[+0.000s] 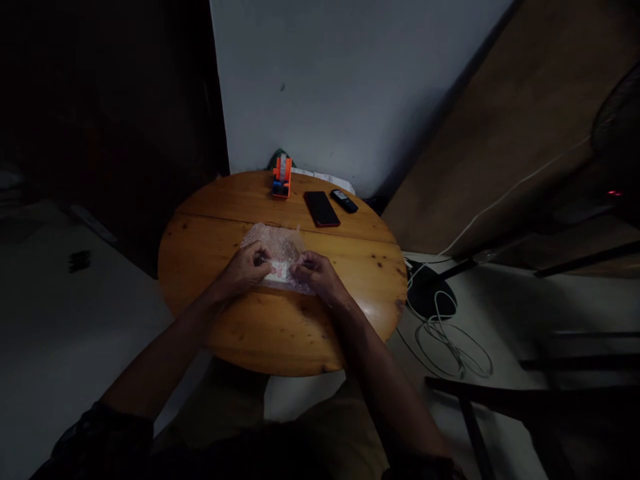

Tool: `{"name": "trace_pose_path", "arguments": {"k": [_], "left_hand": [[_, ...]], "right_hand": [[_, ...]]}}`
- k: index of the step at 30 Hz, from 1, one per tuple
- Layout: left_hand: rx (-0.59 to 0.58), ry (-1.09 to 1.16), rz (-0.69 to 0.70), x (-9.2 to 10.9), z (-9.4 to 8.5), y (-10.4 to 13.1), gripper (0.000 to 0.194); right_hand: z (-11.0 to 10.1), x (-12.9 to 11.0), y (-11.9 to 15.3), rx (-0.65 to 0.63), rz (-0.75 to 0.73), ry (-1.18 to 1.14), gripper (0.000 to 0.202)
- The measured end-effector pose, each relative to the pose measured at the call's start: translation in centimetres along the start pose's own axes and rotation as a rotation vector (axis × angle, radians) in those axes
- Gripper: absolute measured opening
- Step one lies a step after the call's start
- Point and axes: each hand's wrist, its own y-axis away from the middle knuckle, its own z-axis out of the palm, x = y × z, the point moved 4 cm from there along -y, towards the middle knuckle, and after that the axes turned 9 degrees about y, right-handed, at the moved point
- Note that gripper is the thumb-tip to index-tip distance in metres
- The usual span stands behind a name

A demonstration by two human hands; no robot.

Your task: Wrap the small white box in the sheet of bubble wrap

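Note:
A sheet of bubble wrap (275, 237) lies on the round wooden table in front of me. On its near part rests a small white box (279, 271) with reddish print, partly covered by my fingers and the film. My left hand (250, 267) pinches the wrap at the box's left side, thumb and fingertips brought together. At the right side my right hand (316, 272) has its fingers closed on the wrap's edge. Both forearms reach in from the near side of the table.
Toward the back of the wooden table (265, 333) stand an orange tape dispenser (282, 177), a dark smartphone (322, 209) and a small keypad phone (344, 201). A wall rises behind. Looped cable (450, 340) lies on the floor at right, near a dark chair (500, 397).

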Motion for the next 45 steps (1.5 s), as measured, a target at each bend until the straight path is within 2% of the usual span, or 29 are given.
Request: {"name": "trace_pose_path", "arguments": {"k": [4,9,14,16,19,22,25,28,31,35,41,45], "left_hand": [[-0.018,0.039,-0.001,-0.3,0.1,0.1,0.032],[0.001,-0.004,0.015,-0.2,0.1,0.1,0.033],[-0.007,-0.011,0.012,-0.1,0.0,0.0,0.034],[-0.018,-0.005,0.006,-0.1,0.1,0.1,0.035],[-0.029,0.009,0.006,-0.1,0.1,0.1,0.035],[-0.027,0.016,0.031,0.0,0.3,-0.1,0.033],[-0.032,0.01,0.051,0.2,0.1,-0.2,0.031],[-0.045,-0.035,0.002,0.4,-0.9,0.1,0.032],[-0.06,-0.076,-0.052,0.4,-2.8,0.8,0.039],[0.005,-0.207,-0.062,-0.3,-5.1,1.0,0.037],[0.19,-0.37,-0.086,-2.2,-6.6,1.0,0.038],[0.171,-0.346,-0.201,-3.6,-7.5,1.3,0.046]], "right_hand": [[-0.4,0.3,-0.3,0.067,-0.043,0.078,0.039],[-0.8,-0.1,0.0,0.172,-0.16,0.3,0.024],[-0.8,-0.4,0.4,0.157,-0.218,0.537,0.021],[-0.8,-0.9,0.7,0.199,-0.313,0.644,0.022],[-0.1,-2.4,1.7,0.274,-0.564,0.874,0.021],[1.5,-3.3,2.6,0.173,-0.791,1.089,0.025],[2.7,-3.3,2.9,0.056,-0.895,1.203,0.028],[3.0,-3.2,2.9,0.047,-0.883,1.254,0.029],[3.1,-3.5,2.9,0.042,-0.848,1.29,0.028],[3.6,-4.2,3.1,0.013,-0.815,1.357,0.032],[4.4,-5.1,2.9,-0.05,-0.762,1.493,0.029],[4.8,-5.9,2.8,-0.095,-0.775,1.55,0.03]]}}
